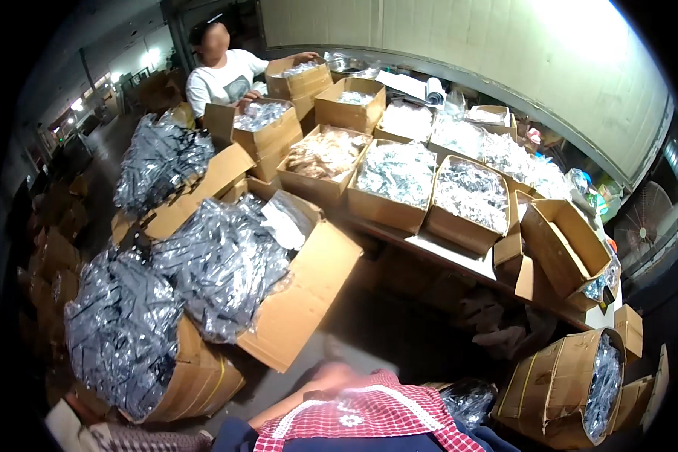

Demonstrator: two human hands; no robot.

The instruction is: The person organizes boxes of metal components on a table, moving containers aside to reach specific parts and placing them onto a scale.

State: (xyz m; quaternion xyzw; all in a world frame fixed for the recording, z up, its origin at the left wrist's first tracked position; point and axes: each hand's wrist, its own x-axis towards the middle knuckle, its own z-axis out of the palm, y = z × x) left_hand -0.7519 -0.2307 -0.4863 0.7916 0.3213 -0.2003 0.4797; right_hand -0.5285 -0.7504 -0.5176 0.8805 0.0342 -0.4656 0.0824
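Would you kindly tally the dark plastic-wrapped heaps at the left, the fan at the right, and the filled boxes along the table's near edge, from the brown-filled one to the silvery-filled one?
Dark plastic-wrapped heaps: 3 (near heap, middle heap, far heap)
Filled boxes: 3 (brown-filled box, pale greenish-filled box, silvery-filled box)
Fan: 1
Total: 7

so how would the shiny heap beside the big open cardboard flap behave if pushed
The plastic-wrapped heap would probably give floppily, since its surface looks crumpled. It may be slippery, given the glossy glare. Some might slide off, as it overlaps the cardboard flap.
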